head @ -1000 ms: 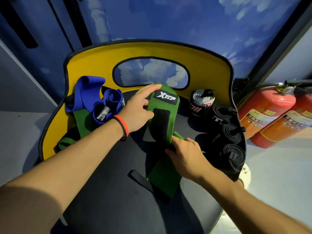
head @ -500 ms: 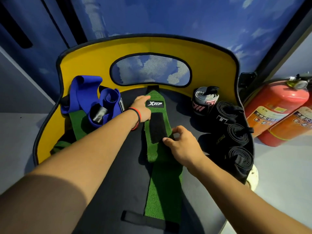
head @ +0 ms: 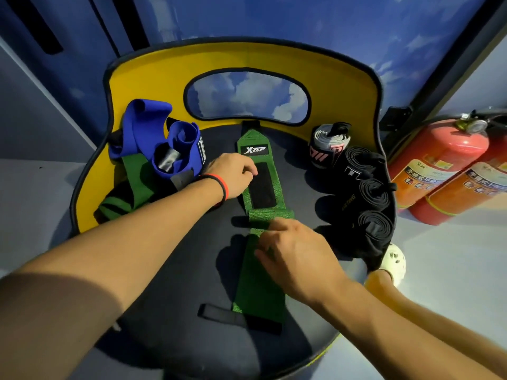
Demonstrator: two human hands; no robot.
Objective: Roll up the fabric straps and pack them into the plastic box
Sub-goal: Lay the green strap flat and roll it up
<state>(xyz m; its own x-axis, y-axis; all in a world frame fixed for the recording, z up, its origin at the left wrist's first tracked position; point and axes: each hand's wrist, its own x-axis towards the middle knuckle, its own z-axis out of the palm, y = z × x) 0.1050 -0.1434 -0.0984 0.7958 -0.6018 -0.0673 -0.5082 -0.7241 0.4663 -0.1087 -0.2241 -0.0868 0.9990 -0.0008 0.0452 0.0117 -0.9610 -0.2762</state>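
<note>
A long green fabric strap [head: 258, 283] with an XTEP label and a black velcro patch lies flat, lengthwise, on the dark seat [head: 189, 259] of a chair. My left hand [head: 233, 174] holds its left edge beside the velcro patch, fingers curled. My right hand [head: 296, 256] rests on the strap's middle, its fingers pressing just behind a raised crease. Three rolled black straps [head: 373, 187] and a rolled grey-and-pink one [head: 327, 145] stand along the seat's right side. No plastic box is in view.
Loose blue straps [head: 153, 138] and another green strap [head: 131, 187] are heaped at the seat's left. The yellow backrest [head: 153, 86] curves round the back. Two red fire extinguishers [head: 439, 165] lie on the floor to the right, near a white shoe [head: 395, 260].
The green strap, folded over a second ago, now lies stretched out flat. My left hand slid from the label down to the velcro patch; my right hand moved back to mid-strap.
</note>
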